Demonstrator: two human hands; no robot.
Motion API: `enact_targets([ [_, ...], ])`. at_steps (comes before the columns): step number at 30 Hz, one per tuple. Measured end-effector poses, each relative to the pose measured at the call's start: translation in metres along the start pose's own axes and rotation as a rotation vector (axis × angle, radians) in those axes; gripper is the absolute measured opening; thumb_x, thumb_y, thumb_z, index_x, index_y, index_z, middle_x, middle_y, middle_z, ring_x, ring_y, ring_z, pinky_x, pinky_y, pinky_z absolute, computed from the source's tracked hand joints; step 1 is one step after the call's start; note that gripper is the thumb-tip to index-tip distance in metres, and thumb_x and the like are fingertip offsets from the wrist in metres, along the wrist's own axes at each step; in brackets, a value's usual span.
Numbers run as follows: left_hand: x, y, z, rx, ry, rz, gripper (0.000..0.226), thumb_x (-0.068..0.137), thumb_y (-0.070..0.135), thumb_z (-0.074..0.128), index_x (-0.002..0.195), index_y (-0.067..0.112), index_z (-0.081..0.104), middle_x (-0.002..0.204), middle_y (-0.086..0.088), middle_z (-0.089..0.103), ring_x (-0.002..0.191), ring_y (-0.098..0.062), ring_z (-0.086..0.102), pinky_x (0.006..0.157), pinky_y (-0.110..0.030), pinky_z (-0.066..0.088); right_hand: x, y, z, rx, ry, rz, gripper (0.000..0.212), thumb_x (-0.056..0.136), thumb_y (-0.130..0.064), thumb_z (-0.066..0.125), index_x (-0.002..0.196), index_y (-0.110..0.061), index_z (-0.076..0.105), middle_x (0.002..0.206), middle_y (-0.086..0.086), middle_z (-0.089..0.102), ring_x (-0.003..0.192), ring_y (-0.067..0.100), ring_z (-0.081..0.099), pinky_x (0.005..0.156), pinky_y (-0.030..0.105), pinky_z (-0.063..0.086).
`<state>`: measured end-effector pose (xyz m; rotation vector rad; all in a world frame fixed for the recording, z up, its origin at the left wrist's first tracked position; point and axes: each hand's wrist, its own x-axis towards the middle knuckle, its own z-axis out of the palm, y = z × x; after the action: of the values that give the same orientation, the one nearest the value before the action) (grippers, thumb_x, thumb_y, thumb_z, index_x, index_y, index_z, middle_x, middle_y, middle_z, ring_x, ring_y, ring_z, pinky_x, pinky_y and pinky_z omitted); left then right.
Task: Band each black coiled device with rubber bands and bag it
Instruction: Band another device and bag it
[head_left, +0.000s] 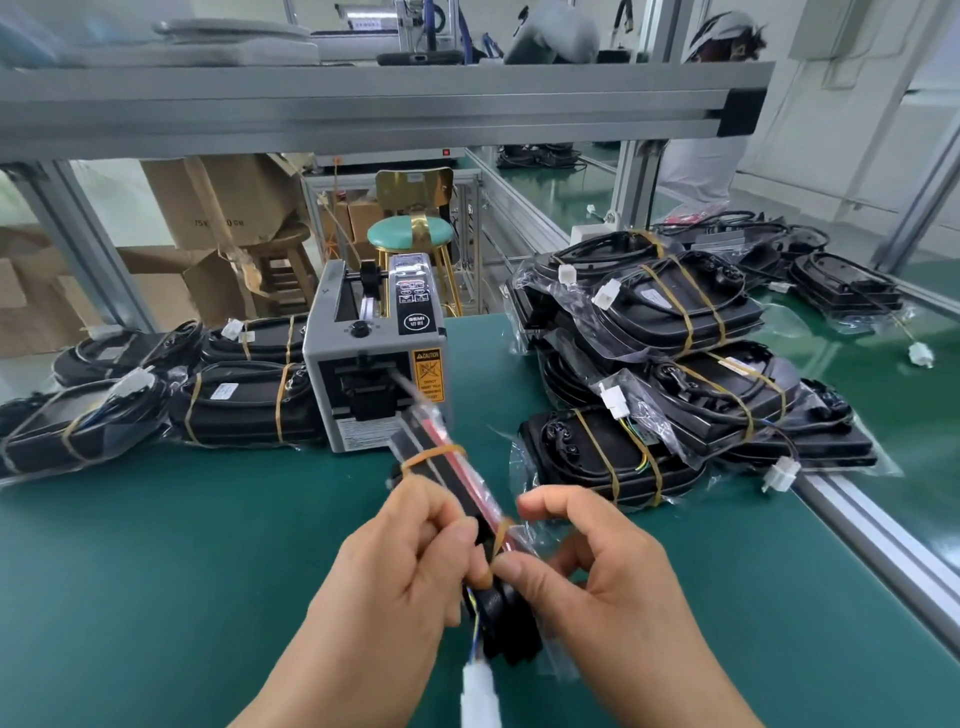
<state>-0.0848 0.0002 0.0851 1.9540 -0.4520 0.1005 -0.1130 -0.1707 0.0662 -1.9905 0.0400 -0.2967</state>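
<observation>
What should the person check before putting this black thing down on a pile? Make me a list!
1. Grip: the left hand and right hand both hold the device. Ok.
2. Far rubber band sits across the device's far end. Ok.
3. Near rubber band fully on: fingers hide part of it. Cannot tell.
4. Plastic bag shows around the device. Ok.
5. White connector tucked inside the bag. Cannot tell.
6. Bare spot on the green table to set it down. Ok.
</observation>
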Motion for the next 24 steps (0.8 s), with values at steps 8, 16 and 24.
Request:
enact_targets([
  [8,0.01,-0.007,0.0,-0.191,-0.077,-0.027,0.014,0.091,0.034,0.051,0.079,0.032,0.057,0.078,-0.003,0.073,0.061,-0.018,0.065,0.073,-0.034,0.049,0.011,0.005,-0.01,0.058,-0.206,-0.038,0.021,0.086,-0.028,0.075,0.097,-0.041,0.062,0.066,-0.011,0.051,0.057,0.001,0.045,0.057,0.019,0.041],
  [16,0.012,-0.01,0.0,-0.201,-0.13,0.028,0.019,0.088,0.046,0.055,0.081,0.028,0.059,0.076,-0.007,0.071,0.066,-0.015,0.063,0.078,-0.031,0.05,0.009,0.011,-0.014,0.027,-0.189,-0.069,0.026,0.088,-0.035,0.071,0.075,-0.024,0.051,0.058,-0.01,0.049,0.054,0.002,0.041,0.052,0.017,0.036],
  [24,0.015,-0.007,0.0,-0.152,-0.13,0.021,0.024,0.085,0.05,0.054,0.084,0.027,0.061,0.078,-0.002,0.072,0.069,-0.017,0.065,0.079,-0.041,0.052,0.012,0.01,-0.012,0.085,-0.151,-0.018,0.021,0.086,-0.029,0.074,0.091,-0.038,0.056,0.067,-0.011,0.056,0.061,0.006,0.051,0.065,0.043,0.051],
])
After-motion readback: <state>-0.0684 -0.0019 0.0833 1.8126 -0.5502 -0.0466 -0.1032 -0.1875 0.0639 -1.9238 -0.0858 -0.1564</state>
